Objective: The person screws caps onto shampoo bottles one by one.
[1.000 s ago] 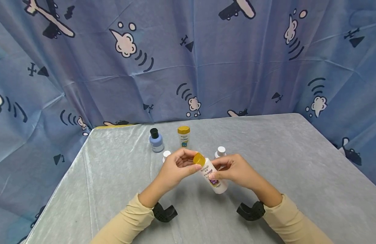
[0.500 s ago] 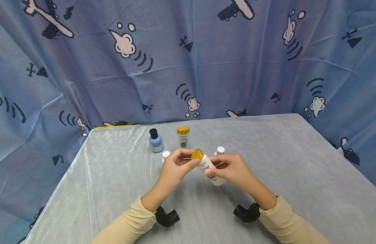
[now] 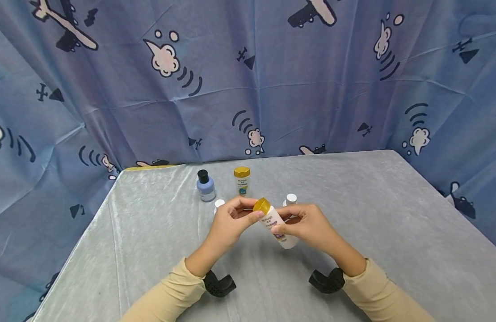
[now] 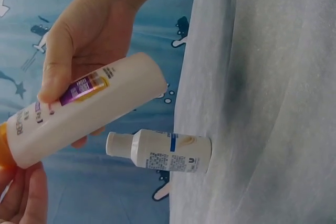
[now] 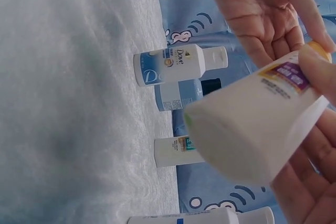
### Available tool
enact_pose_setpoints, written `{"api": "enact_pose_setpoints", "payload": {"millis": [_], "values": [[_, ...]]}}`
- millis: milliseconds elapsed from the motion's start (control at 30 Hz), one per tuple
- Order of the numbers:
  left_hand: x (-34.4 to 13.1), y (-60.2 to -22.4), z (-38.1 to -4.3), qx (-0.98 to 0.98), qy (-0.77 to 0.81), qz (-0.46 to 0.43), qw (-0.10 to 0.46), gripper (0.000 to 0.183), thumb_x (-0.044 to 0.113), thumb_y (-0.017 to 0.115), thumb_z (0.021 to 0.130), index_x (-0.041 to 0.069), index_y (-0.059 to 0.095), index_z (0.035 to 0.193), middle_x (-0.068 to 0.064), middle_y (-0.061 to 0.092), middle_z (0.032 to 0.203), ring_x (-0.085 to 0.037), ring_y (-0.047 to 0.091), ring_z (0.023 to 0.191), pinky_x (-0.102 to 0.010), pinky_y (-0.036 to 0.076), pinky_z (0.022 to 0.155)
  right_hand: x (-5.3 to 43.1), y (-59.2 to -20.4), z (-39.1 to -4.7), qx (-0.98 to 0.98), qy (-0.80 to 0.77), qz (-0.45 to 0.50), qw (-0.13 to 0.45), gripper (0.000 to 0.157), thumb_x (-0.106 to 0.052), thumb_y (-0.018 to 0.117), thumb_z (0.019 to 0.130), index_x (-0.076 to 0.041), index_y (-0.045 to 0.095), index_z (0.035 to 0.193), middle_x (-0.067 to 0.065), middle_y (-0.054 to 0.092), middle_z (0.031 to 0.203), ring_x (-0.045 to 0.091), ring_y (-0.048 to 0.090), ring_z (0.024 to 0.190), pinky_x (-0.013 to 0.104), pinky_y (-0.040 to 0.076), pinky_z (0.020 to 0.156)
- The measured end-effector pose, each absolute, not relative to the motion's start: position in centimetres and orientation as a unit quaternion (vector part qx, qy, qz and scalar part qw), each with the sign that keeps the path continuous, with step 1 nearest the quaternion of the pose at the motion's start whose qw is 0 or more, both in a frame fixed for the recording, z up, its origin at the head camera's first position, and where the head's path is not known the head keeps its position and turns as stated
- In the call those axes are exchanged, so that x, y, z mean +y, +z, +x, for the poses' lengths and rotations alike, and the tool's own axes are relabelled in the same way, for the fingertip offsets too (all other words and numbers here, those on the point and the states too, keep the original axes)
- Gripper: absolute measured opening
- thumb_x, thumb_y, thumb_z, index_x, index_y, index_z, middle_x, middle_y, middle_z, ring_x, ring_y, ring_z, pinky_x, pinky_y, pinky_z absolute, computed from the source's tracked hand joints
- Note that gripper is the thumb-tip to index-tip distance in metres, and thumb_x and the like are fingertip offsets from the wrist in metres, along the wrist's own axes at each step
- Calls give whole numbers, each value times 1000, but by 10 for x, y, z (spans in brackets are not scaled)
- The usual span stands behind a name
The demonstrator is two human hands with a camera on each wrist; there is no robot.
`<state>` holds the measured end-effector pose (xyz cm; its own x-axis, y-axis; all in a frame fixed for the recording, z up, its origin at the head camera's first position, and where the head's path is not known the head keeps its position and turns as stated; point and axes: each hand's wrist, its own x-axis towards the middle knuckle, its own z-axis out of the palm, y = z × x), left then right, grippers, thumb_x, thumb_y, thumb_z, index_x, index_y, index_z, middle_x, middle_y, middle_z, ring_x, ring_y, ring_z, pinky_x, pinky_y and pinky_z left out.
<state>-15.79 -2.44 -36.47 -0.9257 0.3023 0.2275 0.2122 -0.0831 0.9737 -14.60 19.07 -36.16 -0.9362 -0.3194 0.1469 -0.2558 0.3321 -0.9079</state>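
Note:
Tilted above the table, a white toiletry bottle with a gold cap (image 3: 278, 229) is held between both hands. My left hand (image 3: 230, 222) pinches its gold cap (image 3: 262, 206) between thumb and fingers. My right hand (image 3: 312, 226) grips the bottle's body, thumb across the purple label. In the left wrist view the bottle (image 4: 94, 108) leans with its cap to the lower left, and only fingertips (image 4: 32, 195) of my left hand show. From the right wrist camera, the bottle's base (image 5: 231, 145) faces the lens and partly hides the right hand. The cap sits on the neck.
A blue bottle with a black cap (image 3: 207, 188) and another gold-capped bottle (image 3: 242, 181) stand behind the hands. A white-capped Dove bottle (image 5: 170, 64) stands left of them; another white-capped bottle (image 4: 170, 150) is behind the right hand. A patterned curtain (image 3: 248, 89) hangs behind the table.
Both hands have shifted slightly up and left with the bottle, its base rising a little off the earlier position. The left hand's pinch and the right hand's grip look the same.

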Motion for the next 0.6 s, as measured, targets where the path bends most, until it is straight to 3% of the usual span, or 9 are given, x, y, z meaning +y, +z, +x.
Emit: {"api": "enact_pose_setpoints", "payload": {"millis": [600], "values": [[-33,-362,-159,676,689,253,64,36,8,71,91,-8,64,122,-28,66,120,-4,67,96,-22,56,88,195,-361,-150,784,-577,-213,78,32,-4,80,80,11,71,107,27,73,98,9,72,77,29,61,71]]}}
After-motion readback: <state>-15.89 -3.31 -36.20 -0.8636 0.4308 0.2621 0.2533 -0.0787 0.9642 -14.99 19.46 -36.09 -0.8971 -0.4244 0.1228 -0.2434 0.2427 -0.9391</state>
